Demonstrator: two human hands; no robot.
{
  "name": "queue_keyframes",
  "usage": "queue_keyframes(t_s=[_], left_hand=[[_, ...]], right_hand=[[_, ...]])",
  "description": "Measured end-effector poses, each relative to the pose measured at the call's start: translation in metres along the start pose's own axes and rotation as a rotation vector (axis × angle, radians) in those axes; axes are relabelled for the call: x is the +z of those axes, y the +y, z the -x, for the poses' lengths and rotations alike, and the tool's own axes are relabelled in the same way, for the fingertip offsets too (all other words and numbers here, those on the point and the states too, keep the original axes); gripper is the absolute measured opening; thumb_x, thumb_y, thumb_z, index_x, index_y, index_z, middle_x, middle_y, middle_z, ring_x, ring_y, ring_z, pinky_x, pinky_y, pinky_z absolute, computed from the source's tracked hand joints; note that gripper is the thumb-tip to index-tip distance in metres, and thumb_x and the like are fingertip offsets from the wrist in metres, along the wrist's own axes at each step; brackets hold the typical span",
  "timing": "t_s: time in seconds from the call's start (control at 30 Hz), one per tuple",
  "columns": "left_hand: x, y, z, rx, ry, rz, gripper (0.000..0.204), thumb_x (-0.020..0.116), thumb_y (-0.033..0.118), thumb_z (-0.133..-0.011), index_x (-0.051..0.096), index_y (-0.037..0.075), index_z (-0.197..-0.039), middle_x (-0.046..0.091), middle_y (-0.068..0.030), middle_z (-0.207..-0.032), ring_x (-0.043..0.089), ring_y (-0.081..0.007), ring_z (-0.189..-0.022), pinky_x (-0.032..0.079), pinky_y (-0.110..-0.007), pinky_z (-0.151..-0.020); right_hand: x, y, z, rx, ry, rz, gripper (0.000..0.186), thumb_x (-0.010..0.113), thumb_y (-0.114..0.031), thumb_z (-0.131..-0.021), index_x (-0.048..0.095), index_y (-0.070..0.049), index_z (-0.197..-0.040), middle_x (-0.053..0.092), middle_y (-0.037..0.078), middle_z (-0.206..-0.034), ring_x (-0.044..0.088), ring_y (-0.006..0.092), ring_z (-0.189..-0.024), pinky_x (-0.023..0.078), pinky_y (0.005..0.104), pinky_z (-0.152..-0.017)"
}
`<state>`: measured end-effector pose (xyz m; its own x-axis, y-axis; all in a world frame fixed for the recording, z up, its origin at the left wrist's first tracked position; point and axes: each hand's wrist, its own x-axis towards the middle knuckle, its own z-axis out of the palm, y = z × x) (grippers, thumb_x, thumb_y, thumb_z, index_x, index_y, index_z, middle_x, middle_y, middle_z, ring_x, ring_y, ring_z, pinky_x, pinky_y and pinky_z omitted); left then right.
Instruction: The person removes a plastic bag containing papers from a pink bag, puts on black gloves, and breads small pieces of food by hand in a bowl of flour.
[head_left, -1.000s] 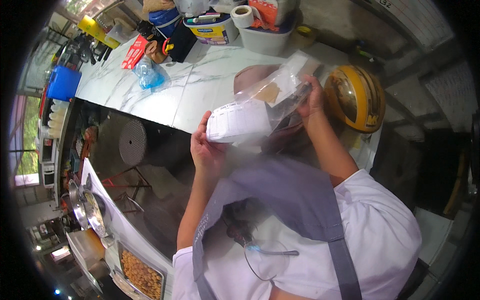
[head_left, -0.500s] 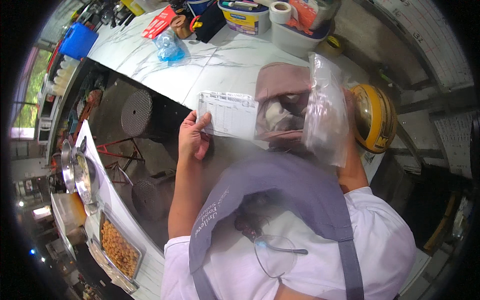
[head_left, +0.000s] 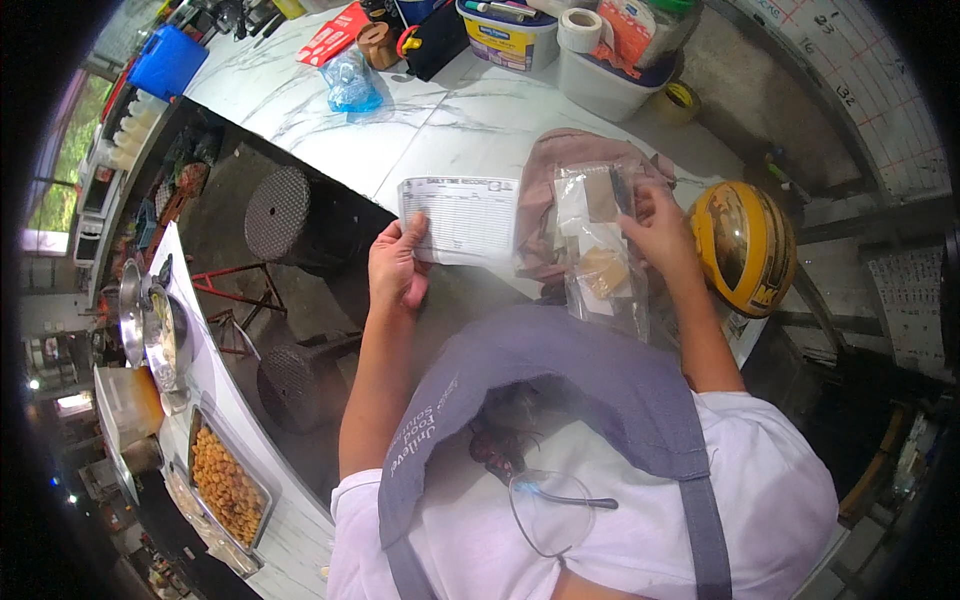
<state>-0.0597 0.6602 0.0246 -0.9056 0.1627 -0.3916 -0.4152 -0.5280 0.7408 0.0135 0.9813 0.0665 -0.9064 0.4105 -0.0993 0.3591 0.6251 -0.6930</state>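
On my feed the hands are apart: left hand [head_left: 397, 266] pinching a printed sheet [head_left: 466, 226] at left, right hand [head_left: 664, 232] gripping a clear pouch [head_left: 597, 250], left of the yellow helmet [head_left: 743, 246].

The white rectangular printed paper sheet [head_left: 462, 222], which overlapped the clear flat plastic pouch [head_left: 615, 318] a second ago, is now apart from it, in the person's bare left hand [head_left: 397, 268] alone. The pouch, shiny and upright half a second ago, has swung leftward, showing tan and white pieces, and now covers the dusky-pink fabric bag's [head_left: 540, 205] opening, perhaps touching it. The person's bare right hand [head_left: 655, 228], then hidden behind the pouch, has come into sight at its upper right edge.
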Motion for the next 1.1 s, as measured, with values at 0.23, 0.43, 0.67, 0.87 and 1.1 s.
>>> queue_keyframes(t_s=[0.23, 0.43, 0.67, 0.87, 1.1], left_hand=[[0.052, -0.015, -0.001, -0.044, -0.084, -0.156, 0.015, 0.068, 0.014, -0.081, 0.058, 0.002, -0.084, 0.064, -0.0049, -0.078, 0.059, -0.0102, -0.063, 0.048, -0.024, -0.057], [0.077, 0.002, 0.018, -0.103, -0.21, -0.201, 0.021, 0.059, 0.011, -0.086, 0.056, -0.004, -0.1, 0.064, -0.0096, -0.089, 0.062, -0.0139, -0.071, 0.052, -0.026, -0.06], [0.049, 0.0, 0.017, -0.052, -0.203, -0.236, 0.019, 0.057, 0.005, -0.086, 0.056, 0.0, -0.104, 0.064, -0.0078, -0.092, 0.061, -0.0131, -0.072, 0.052, -0.025, -0.059], [0.043, 0.0, 0.017, -0.063, -0.099, -0.174, 0.02, 0.064, 0.004, -0.081, 0.058, -0.001, -0.099, 0.062, -0.0037, -0.083, 0.059, -0.0096, -0.067, 0.05, -0.022, -0.058], [0.025, -0.006, 0.009, -0.027, -0.181, -0.174, 0.019, 0.059, 0.0, -0.082, 0.056, 0.001, -0.101, 0.061, -0.0043, -0.087, 0.059, -0.0103, -0.072, 0.05, -0.022, -0.056]], right_hand=[[0.016, -0.044, 0.022, -0.219, -0.085, -0.652, 0.029, 0.069, -0.011, -0.076, 0.058, -0.002, -0.101, 0.059, 0.007, -0.096, 0.055, 0.01, -0.081, 0.048, 0.0245, -0.069], [0.045, -0.04, 0.002, 0.004, -0.147, -1.127, 0.01, 0.067, -0.012, -0.08, 0.062, -0.004, -0.082, 0.061, -0.002, -0.071, 0.054, 0.0048, -0.066, 0.044, 0.0199, -0.064], [0.053, -0.027, -0.016, 0.096, -0.092, -1.426, 0.01, 0.062, -0.013, -0.085, 0.06, -0.005, -0.091, 0.063, 0.003, -0.086, 0.058, 0.0092, -0.076, 0.046, 0.0245, -0.072], [0.037, -0.039, -0.012, 0.426, -0.654, -1.706, 0.016, 0.062, -0.017, -0.085, 0.06, -0.006, -0.096, 0.063, 0.01, -0.103, 0.06, 0.0173, -0.089, 0.047, 0.0319, -0.085], [0.064, -0.03, -0.01, 0.197, -0.658, -1.329, 0.016, 0.071, -0.006, -0.075, 0.064, -0.001, -0.089, 0.063, 0.009, -0.1, 0.059, 0.0135, -0.086, 0.046, 0.0268, -0.078]])
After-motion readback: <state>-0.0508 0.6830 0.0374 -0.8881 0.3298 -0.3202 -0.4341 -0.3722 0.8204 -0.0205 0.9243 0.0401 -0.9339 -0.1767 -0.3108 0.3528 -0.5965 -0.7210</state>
